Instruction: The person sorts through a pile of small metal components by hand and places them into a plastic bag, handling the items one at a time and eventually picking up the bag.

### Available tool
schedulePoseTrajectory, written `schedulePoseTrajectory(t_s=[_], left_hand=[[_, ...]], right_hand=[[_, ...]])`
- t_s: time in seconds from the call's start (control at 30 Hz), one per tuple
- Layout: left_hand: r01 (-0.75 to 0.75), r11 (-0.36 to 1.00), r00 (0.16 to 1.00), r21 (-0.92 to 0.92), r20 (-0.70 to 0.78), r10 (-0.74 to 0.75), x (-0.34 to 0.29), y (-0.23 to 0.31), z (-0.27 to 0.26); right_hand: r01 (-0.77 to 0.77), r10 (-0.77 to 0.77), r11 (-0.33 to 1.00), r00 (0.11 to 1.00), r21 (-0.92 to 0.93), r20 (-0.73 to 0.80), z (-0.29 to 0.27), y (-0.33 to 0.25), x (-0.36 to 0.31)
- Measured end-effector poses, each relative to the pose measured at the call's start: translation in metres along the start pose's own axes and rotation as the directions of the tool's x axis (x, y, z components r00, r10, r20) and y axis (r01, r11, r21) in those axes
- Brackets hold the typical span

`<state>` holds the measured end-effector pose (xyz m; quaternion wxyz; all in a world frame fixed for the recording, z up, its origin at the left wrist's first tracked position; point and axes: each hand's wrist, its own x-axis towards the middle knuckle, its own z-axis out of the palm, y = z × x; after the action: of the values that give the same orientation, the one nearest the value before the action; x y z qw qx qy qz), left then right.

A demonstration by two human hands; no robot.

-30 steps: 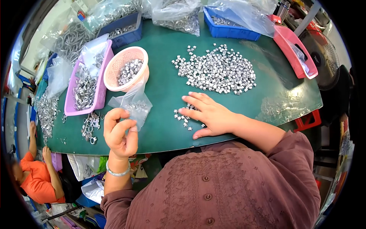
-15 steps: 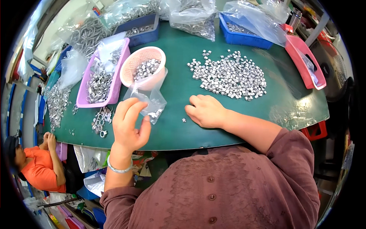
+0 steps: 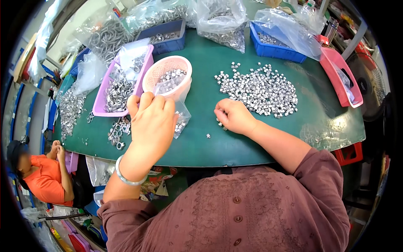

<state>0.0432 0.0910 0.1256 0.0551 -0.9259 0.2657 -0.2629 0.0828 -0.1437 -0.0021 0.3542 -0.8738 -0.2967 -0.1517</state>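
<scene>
My left hand (image 3: 153,122) is closed with its fingers bent over the near side of a clear plastic bag (image 3: 181,110). Small shiny metal pieces show in the bag's lower corner, and its upper part lies against a pale pink basket (image 3: 147,75) holding more metal pieces. My right hand (image 3: 238,117) rests on the green table (image 3: 201,153), fingers curled around a few small metal pieces (image 3: 220,123) that peep out under them. One loose metal piece (image 3: 208,136) lies between my hands. A wide heap of the same small pieces (image 3: 262,90) spreads beyond my right hand.
A purple tray (image 3: 100,111) of metal rings stands left of the basket, with loose rings (image 3: 119,132) before it. Blue trays (image 3: 277,54) and filled bags (image 3: 222,27) line the back. A pink tray (image 3: 339,86) stands right. A person in orange (image 3: 48,178) works at left.
My left hand has come forward and closed over the bag's edge, its back now up. My right hand has stayed low on the table with fingers curled. The whole view has shifted slightly.
</scene>
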Motion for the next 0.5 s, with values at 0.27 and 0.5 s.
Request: schedulePoseTrajectory(t_s=[0.27, 0.5], left_hand=[[-0.224, 0.971, 0.971, -0.079, -0.101, 0.216, 0.006, 0.008, 0.004], [-0.187, 0.98, 0.97, -0.062, -0.172, 0.174, 0.0, 0.012, 0.015]], right_hand=[[-0.472, 0.46, 0.322, 0.836, 0.821, 0.301, -0.045, -0.041, 0.054], [-0.268, 0.34, 0.271, 0.925, 0.925, 0.168, -0.022, -0.102, 0.135]])
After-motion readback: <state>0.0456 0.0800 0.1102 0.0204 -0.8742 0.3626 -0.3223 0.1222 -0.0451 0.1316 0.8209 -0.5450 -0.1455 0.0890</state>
